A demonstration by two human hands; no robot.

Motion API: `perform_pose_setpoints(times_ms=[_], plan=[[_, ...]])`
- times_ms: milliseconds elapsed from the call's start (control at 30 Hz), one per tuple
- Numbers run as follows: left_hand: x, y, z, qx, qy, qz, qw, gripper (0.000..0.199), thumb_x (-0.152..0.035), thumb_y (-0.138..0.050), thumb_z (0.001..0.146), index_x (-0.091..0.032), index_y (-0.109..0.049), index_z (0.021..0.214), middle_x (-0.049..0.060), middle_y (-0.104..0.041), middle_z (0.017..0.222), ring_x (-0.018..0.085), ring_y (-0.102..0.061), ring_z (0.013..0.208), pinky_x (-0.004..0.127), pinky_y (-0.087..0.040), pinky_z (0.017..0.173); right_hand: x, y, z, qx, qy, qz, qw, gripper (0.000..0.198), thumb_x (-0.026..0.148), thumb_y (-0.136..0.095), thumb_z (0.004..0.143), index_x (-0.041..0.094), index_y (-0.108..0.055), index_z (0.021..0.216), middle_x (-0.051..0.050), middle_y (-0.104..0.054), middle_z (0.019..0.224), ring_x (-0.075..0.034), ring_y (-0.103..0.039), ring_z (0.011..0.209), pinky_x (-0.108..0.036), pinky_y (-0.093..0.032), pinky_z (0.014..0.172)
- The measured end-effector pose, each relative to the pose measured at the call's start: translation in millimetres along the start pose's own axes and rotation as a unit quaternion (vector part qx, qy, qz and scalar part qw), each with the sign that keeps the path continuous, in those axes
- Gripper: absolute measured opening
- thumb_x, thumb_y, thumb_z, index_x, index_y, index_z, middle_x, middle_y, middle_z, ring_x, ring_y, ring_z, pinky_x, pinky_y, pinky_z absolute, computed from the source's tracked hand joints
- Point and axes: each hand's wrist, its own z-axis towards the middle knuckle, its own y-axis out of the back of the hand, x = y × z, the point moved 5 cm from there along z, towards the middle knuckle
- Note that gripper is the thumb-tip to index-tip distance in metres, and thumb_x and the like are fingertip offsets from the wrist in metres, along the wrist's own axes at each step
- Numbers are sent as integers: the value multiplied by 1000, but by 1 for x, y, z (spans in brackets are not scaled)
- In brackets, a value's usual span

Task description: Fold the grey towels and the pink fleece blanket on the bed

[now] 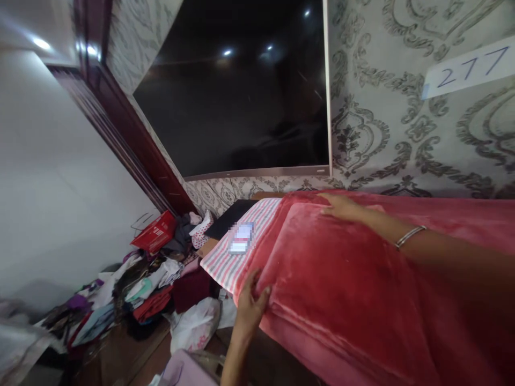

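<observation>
A thick red plush blanket point(333, 268) lies folded in layers over a long surface below the wall screen. At its near left corner is my left hand point(251, 303), thumb and fingers apart, touching the blanket's edge. My right hand point(341, 208), with a silver bangle on the wrist, rests flat on the far edge of the folded part, fingers stretched out. Beyond the blanket's left end shows a pink, grey and white striped cloth point(225, 265). On that cloth lies a phone point(241, 238) with a lit, blurred screen.
A large dark television point(249, 96) hangs above. A black flat panel point(233, 217) sits behind the striped cloth. On the floor at left are heaped clothes point(153, 300), a red bag point(155, 234) and a white plastic bag point(197, 324). A lilac container point(189, 370) stands near my left forearm.
</observation>
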Motion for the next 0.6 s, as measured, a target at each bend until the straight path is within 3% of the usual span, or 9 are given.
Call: perform_pose_setpoints(times_ms=[133,233,300,367,433,533,600], plan=[[7,14,1,-30,-55,61,996,63,-61,-66,79,-19,-65,127,15,-70,120,30,-69,105,45,-58,88,-26,-13,-28,7,4,-21,1000,58,30,-55,93,16,-50,149,-13,-47,152,-31,-44,141,-46,-34,119],[-22,14,0,-90,-134,164,973,56,-51,-59,87,-19,-63,131,16,-67,129,31,-67,112,53,-54,99,-45,-1,-56,-21,13,-41,999,59,37,-49,95,20,-47,152,-11,-44,155,-33,-39,144,-54,-30,121],[-47,-5,-5,-86,-191,207,956,50,-44,-55,90,-20,-62,134,15,-64,137,32,-61,125,55,-46,109,-57,3,-78,-32,19,-57,998,62,43,-48,95,22,-45,153,-10,-40,157,-33,-33,147,-56,-26,123],[-70,-40,-15,-19,-228,227,947,49,-38,-55,92,-23,-61,138,12,-59,146,33,-50,139,57,-37,118,-70,2,-100,-28,9,-68,997,66,49,-48,94,24,-43,155,-9,-35,161,-33,-26,151,-54,-22,125],[-85,-80,-32,90,-248,232,936,55,-34,-60,89,-27,-58,144,8,-49,156,34,-37,149,60,-26,124,-85,0,-121,-21,-18,-69,997,68,52,-48,94,22,-43,155,-11,-31,162,-35,-23,152,-56,-20,125],[-91,-125,-59,231,-233,224,918,65,-32,-72,81,-32,-57,145,4,-41,162,37,-25,154,64,-12,126,-106,-1,-150,-14,-43,-55,998,70,54,-44,94,16,-47,152,-17,-37,158,-37,-33,147,-58,-27,122],[-91,-137,-71,267,-209,224,914,62,-34,-73,80,-32,-61,141,4,-43,160,38,-25,154,64,-10,126,-114,1,-169,-8,-44,-47,998,68,53,-39,94,16,-49,151,-16,-44,154,-36,-41,142,-56,-32,120]])
